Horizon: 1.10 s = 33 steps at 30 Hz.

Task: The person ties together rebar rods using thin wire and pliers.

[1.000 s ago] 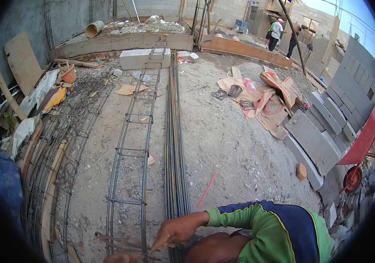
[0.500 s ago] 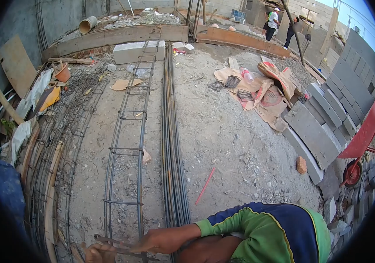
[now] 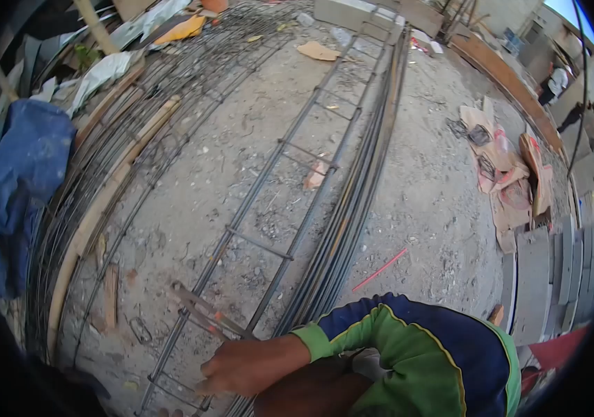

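Observation:
My right hand [image 3: 252, 363] is closed at the handles of a pair of long metal pincers [image 3: 200, 302], whose head points up and left over the near end of a long rebar frame [image 3: 224, 240]. Thin cross ties join the frame's bars. Of my left hand [image 3: 170, 413], only a sliver shows at the bottom edge, its fingers cut off by the picture. A thick bundle of loose rebar [image 3: 349, 215] lies right beside the frame, and my right forearm reaches across it.
More tied rebar [image 3: 193, 104] lies to the left with a wooden pole [image 3: 113, 187] and a blue tarp [image 3: 29, 181]. A red stick [image 3: 379, 270] rests on the gravel. Torn paper sacks [image 3: 512, 174] and grey blocks [image 3: 537, 271] stand right. Two people are far off.
The view has swung left and down, so the rebar now slants to the upper right. My left hand, on the pincers' side before, has dropped almost out of view.

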Tool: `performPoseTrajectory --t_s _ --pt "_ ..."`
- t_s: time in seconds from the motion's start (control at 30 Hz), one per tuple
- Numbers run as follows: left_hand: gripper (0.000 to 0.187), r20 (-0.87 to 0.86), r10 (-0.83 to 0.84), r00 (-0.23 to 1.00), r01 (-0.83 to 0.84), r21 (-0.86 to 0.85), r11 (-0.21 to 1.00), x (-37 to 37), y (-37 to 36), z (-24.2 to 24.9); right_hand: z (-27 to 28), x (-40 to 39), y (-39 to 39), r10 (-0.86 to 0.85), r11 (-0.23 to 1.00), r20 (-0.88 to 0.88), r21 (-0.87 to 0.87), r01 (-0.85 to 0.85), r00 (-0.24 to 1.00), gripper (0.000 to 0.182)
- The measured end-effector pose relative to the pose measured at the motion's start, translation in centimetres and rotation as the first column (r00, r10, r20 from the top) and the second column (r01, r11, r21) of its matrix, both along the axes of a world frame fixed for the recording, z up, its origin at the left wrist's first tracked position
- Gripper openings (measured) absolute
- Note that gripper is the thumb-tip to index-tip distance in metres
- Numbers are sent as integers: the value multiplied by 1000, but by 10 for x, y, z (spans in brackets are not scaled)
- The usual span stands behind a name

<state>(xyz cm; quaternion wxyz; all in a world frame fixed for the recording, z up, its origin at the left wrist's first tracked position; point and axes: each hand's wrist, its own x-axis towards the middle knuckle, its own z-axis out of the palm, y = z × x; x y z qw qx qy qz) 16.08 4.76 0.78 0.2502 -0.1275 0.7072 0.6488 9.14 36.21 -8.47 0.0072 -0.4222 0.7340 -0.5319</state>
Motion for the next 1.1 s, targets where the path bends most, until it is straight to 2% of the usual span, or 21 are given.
performPoseTrajectory --t_s 0.03,0.07,0.1,0.13,0.17,0.23,0.27,0.3,0.37,0.5,0.57,0.6,0.63,0.7,0.73,0.77,0.8,0.83,0.87,1.0,1.1 --pt "84 19 -96 995 97 -115 989 -7 9 18 0 -1 2 -80 997 58 -8 81 995 55" --pt "80 98 -89 991 106 -186 977 -2 0 19 17 -8 16 -188 980 32 72 185 982 60" --pt "51 -15 256 967 -255 -164 953 25 -17 -15 41 -21 36 -131 960 220 273 68 967 61" --pt "65 310 204 929 -158 -166 973 28 -36 -4 38 -28 38 -285 958 189 55 280 940 50" --pt "61 361 154 920 -120 -113 986 36 -45 -10 45 -33 39 -424 905 212 121 407 880 35" --pt "55 436 9 900 20 -61 998 46 -58 -14 44 -26 35 -779 625 269 265 734 566 36" --pt "54 414 -115 903 176 -111 978 42 -61 -16 16 -34 57 -716 676 271 40 736 643 39" --pt "55 401 -280 872 364 -149 920 38 -65 -21 -3 -45 81 -708 699 202 56 713 677 45" --pt "55 406 -283 869 353 -108 930 44 -71 -31 11 -41 63 -773 567 388 65 821 503 41" --pt "48 306 -304 902 368 -179 912 77 -116 -62 28 -43 60 -815 554 375 284 783 441 38" --pt "35 215 -272 938 323 -258 910 88 -146 -69 42 -41 23 -809 449 -266 295 843 524 35" --pt "35 205 -284 937 328 -229 916 91 -163 -71 51 -41 20 -816 477 -174 334 813 551 34" --pt "29 80 -201 976 216 -331 918 92 -180 -70 56 -39 11 -816 456 -204 349 819 541 34" --pt "19 -222 -131 966 5 -491 871 94 -222 -78 73 -34 -28 -422 514 -714 318 797 558 33" --pt "15 -385 -137 913 -106 -547 830 96 -246 -83 87 -25 -63 -354 556 -780 269 787 516 33" --pt "12 -412 -180 893 -141 -637 758 97 -275 -87 105 -7 -93 -336 546 -799 266 794 499 33" --pt "10 -430 -219 876 -184 -718 671 99 -306 -89 125 10 -122 -594 667 -381 260 699 709 33" --pt "9 -503 -129 855 -316 -701 640 100 -337 -88 143 30 -156 -640 767 153 173 617 753 33" --pt "8 -578 -51 815 -441 -674 593 100 -369 -85 143 48 -212 -765 641 11 100 761 643 34" --pt "16 -595 6 804 -464 -622 631 112 -463 -79 177 124 -292 -810 584 -49 14 811 584 32" --pt "24 -486 -63 872 -290 -614 734 122 -491 -100 192 172 -329 -803 591 -73 20 806 591 34"
